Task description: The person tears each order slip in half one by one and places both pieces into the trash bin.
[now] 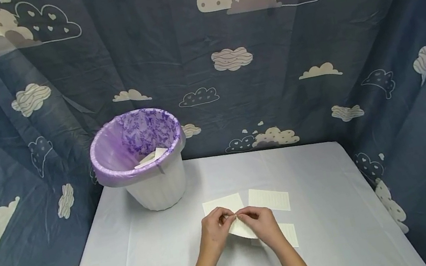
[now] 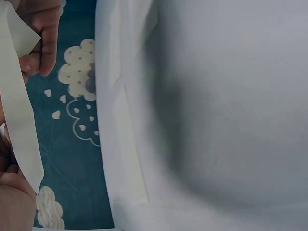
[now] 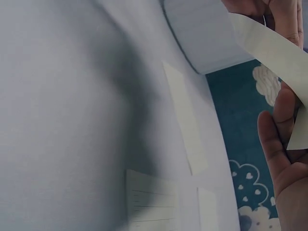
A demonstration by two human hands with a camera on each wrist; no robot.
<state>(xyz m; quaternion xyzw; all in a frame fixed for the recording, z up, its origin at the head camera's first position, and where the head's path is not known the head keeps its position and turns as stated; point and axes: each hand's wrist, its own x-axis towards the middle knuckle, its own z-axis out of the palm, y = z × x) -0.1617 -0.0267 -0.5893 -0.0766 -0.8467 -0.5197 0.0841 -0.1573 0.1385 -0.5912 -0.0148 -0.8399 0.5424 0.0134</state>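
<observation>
Over the table, both hands come together at the top edge of a cream sheet of paper (image 1: 242, 229). My left hand (image 1: 214, 229) pinches it between thumb and fingers, and my right hand (image 1: 264, 224) pinches it close beside. Below the fingers the sheet hangs down and bends. In the left wrist view the paper (image 2: 19, 106) is a curved strip seen nearly edge-on, held above the table. The right wrist view has the paper (image 3: 274, 45) bowed between the two hands, a corner sticking out by the fingers.
Lined cream sheets lie on the white table (image 1: 329, 207): one at back left (image 1: 222, 204), one at back right (image 1: 269, 199), another (image 1: 289, 234) partly behind the right hand. A white bin (image 1: 159, 190) with a purple liner (image 1: 117, 174) stands back left, papers (image 1: 153, 157) inside.
</observation>
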